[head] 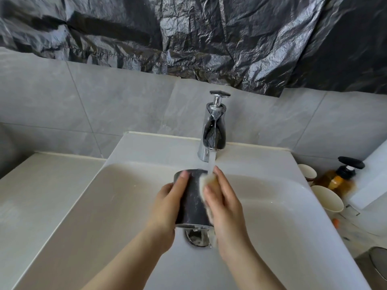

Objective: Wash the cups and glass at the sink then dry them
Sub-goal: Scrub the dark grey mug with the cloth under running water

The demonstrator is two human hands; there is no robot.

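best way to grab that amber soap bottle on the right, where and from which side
Take the amber soap bottle around its neck, below the black pump head, coming from above. Two pale cups crowd its sink side and a white block stands to its right, so a side approach looks cramped.

Faucet [214,130]: polished chrome, mirror-glossy. Sink basin [129,197]: smooth white glazed ceramic, satin sheen, wet. Drain fitting [194,237]: shiny metal. Cup [191,197]: dark, smooth, semi-gloss, soap-streaked; material unclear. Sponge [206,181]: pale, soft, porous, sudsy. Wall tiles [83,101]: grey stone-look, matt. Sheet [209,34] above tiles: black plastic film, crinkled, glossy. Soap bottle [340,181]: amber translucent, matt black pump. Two cups [326,197] at right: cream, matt, paper-like.
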